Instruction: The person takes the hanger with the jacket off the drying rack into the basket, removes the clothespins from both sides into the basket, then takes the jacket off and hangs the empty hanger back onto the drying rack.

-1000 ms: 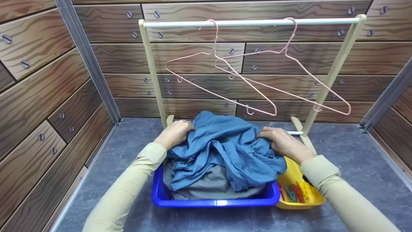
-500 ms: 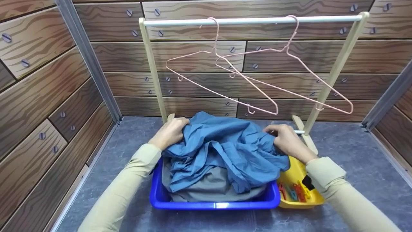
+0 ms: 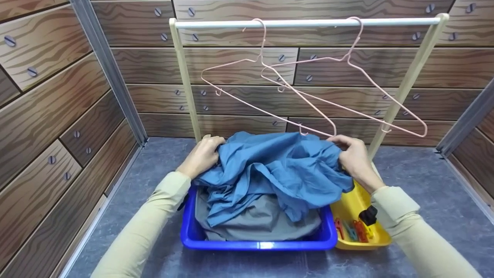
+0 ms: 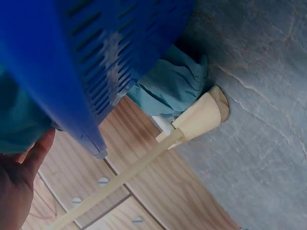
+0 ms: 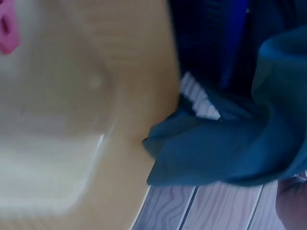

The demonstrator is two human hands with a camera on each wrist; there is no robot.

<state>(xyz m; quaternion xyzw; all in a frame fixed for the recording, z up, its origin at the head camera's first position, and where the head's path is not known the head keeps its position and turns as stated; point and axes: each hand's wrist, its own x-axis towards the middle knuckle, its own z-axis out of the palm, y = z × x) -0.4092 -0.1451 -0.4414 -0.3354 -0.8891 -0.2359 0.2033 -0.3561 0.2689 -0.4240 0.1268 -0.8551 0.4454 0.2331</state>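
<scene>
A crumpled blue cloth garment (image 3: 278, 166) lies heaped over grey fabric (image 3: 262, 222) in a blue basket (image 3: 266, 245). At the heap's left edge, my left hand (image 3: 202, 155) grips the garment with its fingers curled into the cloth. In the left wrist view the thumb (image 4: 41, 148) presses the teal-looking cloth beside the basket's slotted wall. My right hand (image 3: 354, 158) pinches the garment's right side and holds that part raised. The right wrist view has the cloth (image 5: 230, 148) hanging past the yellow tray, with only a bit of the hand (image 5: 292, 203) at the edge.
Two pink hangers (image 3: 299, 92) (image 3: 366, 77) hang from the white bar (image 3: 308, 24) of a rack behind the basket. To the right stands a yellow tray (image 3: 380, 241) holding several coloured clothespins (image 3: 361, 231). Wood-patterned walls (image 3: 146, 65) enclose the grey floor.
My right hand has moved up and to the right, lifting and spreading the garment's right side. My left hand has shifted slightly left and up along its edge.
</scene>
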